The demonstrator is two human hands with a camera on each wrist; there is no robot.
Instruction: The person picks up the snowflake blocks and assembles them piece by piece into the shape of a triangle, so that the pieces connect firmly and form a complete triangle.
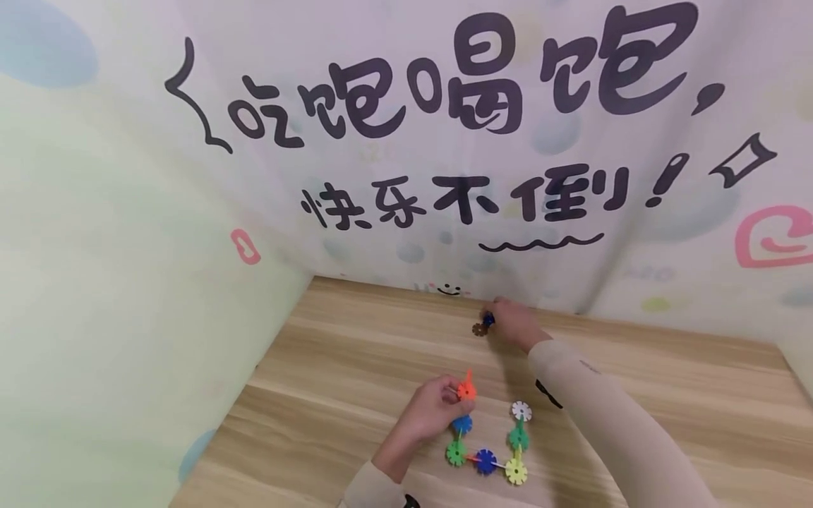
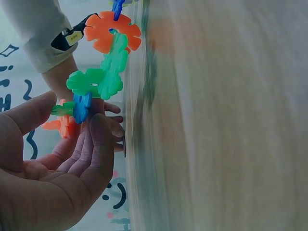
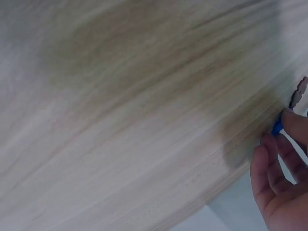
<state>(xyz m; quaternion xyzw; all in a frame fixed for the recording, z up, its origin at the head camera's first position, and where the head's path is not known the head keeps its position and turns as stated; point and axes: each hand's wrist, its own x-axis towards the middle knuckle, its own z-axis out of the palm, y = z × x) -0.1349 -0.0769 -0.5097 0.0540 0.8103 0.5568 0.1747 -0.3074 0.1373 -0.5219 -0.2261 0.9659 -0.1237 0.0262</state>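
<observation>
A chain of notched plastic snowflake discs (image 1: pixel 486 461) lies in a U shape on the table, with green, dark blue, yellow and white discs joined edge to edge. My left hand (image 1: pixel 432 409) pinches the chain's left end, by an orange disc (image 1: pixel 466 390) and a light blue disc (image 1: pixel 462 424). In the left wrist view, the thumb and fingers close around a small blue disc (image 2: pixel 82 108). Farther back, my right hand (image 1: pixel 516 323) pinches a dark blue disc (image 1: pixel 488 319). Next to that disc is a brown disc (image 1: pixel 479 329); whether they are joined I cannot tell.
The wood-grain table (image 1: pixel 356 353) meets a printed wall cloth (image 1: pixel 394 254) with dark lettering just behind the right hand. A pale green wall (image 1: pixel 127 317) borders the table's left side. The right forearm crosses above the table, right of the chain.
</observation>
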